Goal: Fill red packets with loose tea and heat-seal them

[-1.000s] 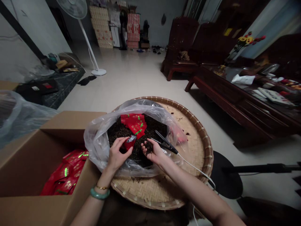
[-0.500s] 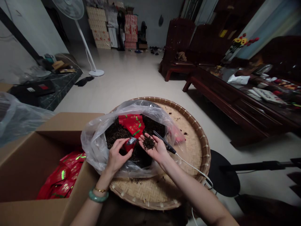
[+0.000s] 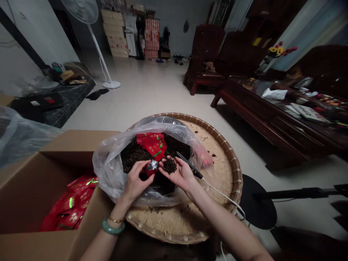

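Observation:
My left hand (image 3: 138, 181) pinches a small red packet (image 3: 151, 170), its silvery inner mouth spread and facing up. Beside it, palm up and slightly cupped, my right hand (image 3: 181, 174) holds a small heap of dark dried tea leaves (image 3: 170, 166) close to that mouth. Under both hands is a large clear plastic bag (image 3: 108, 159), rolled open and filled with more dark tea leaves (image 3: 132, 156). Several flat red packets (image 3: 153, 145) lie fanned out on this tea. A black corded handheld device (image 3: 190, 166) rests at the bag's right side, near my right wrist.
The bag sits on a round woven bamboo tray (image 3: 225, 163) with scattered leaf bits. At left, an open cardboard box (image 3: 24, 195) holds several filled red packets (image 3: 72, 208). A black stand (image 3: 258, 201) stands right of the tray; a dark wooden table (image 3: 261, 112) is beyond.
My right hand has moved slightly left, bringing the tea closer to the packet. The packet's silvery mouth is tipped a little wider toward view.

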The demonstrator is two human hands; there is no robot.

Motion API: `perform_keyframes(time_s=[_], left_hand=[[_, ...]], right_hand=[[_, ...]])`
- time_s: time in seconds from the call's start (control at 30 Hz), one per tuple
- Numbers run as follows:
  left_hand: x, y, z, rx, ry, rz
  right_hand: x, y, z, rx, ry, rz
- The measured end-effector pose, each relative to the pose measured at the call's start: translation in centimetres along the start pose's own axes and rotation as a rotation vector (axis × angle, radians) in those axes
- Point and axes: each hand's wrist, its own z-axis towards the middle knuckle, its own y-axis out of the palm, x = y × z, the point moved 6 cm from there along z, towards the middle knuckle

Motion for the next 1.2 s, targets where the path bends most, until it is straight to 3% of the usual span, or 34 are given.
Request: perform_keyframes(time_s=[0.2,0.73,1.03,1.2], left_hand=[[0.0,-0.2,-0.1,0.008,0.008,-0.005],[0.0,-0.1,-0.3,0.002,0.024,0.020],[0.1,0.4,-0.3,-0.050,0.028,0.075],[0.3,1.0,-0.2,-0.084,0.043,0.095]], right_hand=[[0.9,-0.7,0.6,0.059,0.010,0.024],[0.4,1.9,-2.1,-0.047,0.001,-0.068],[-2.7,4.4,-4.2,-0.140,0.042,-0.508],[-2.8,5.9,-3.9,-0.205,0.109,-0.684]])
